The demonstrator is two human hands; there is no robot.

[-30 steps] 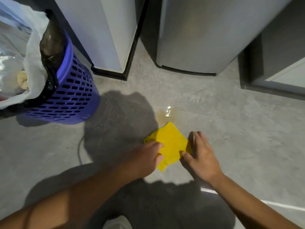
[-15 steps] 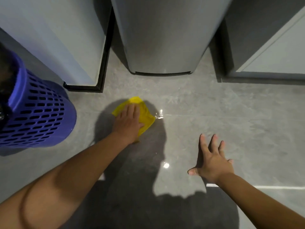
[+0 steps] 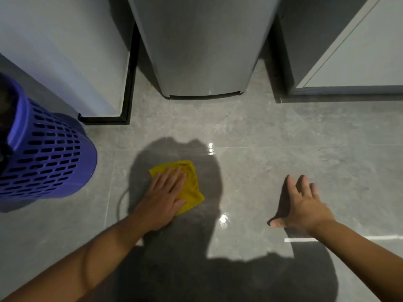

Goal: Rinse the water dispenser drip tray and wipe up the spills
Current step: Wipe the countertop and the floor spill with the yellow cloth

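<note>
A yellow cloth (image 3: 190, 188) lies flat on the grey tiled floor (image 3: 261, 171), in front of the grey water dispenser base (image 3: 202, 62). My left hand (image 3: 162, 199) presses flat on the cloth, fingers spread over its left half. My right hand (image 3: 302, 205) rests open on the floor to the right, fingers apart, holding nothing. Small wet glints (image 3: 223, 219) show on the tiles between my hands and near the tile joint. The drip tray is not in view.
A purple slotted bin (image 3: 45, 160) with a dark liner stands at the left. A pale cabinet with a black plinth (image 3: 128, 88) sits left of the dispenser, and another grey cabinet (image 3: 349, 62) stands at the right. My shadow covers the near floor.
My right hand let go of the cloth and moved right onto the floor. My left hand slid the cloth toward the dispenser, then back nearer to me.
</note>
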